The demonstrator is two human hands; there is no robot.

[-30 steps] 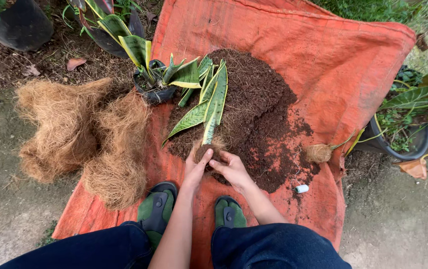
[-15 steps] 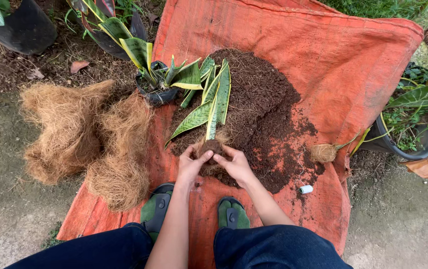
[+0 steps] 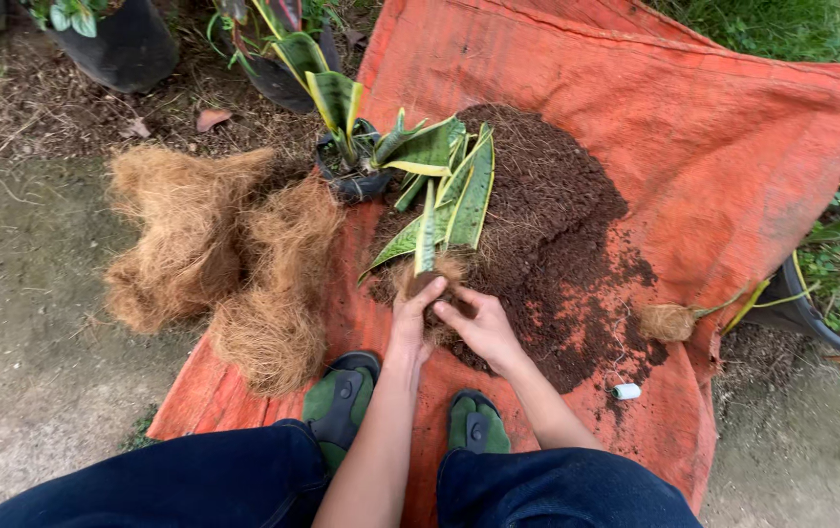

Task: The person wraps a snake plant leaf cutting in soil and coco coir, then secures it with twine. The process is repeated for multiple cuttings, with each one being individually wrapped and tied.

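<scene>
**Inspector:** Head view, the only one. State of the hands?

**Assistant:** Both are closed around the base of a snake plant (image 3: 444,210), at its root ball (image 3: 430,284). The left hand (image 3: 410,318) cups the near-left side and the right hand (image 3: 478,328) wraps the near-right side, fingertips meeting over the clump. The plant lies on its side, leaves pointing away from the person, at the near edge of a soil heap (image 3: 547,235) on an orange sack cloth (image 3: 732,147) spread on the ground.

**Inspector:** Handling properties?

**Assistant:** In my judgement the leaves are stiff and smooth — they would crease or snap if bent sharply, so they make a poor grip. The root ball looks light, crumbly and fibrous, liable to shed soil if squeezed hard. Best held low, at the base where leaves meet roots, with both palms supporting the clump.

**Inspector:** Position relative to the hands?

**Assistant:** Root ball between and partly under the fingers, touching both; the leaves fan out beyond the fingertips.

**Inspector:** Surroundings?

**Assistant:** A pile of coconut fibre (image 3: 224,254) to the left, straddling the cloth edge; a small potted snake plant (image 3: 342,127) beyond the heap; a fibre-wrapped ball (image 3: 667,321) and a small spool (image 3: 626,391) to the right — well apart from the hands. Green shoes (image 3: 342,401) on the cloth.
</scene>
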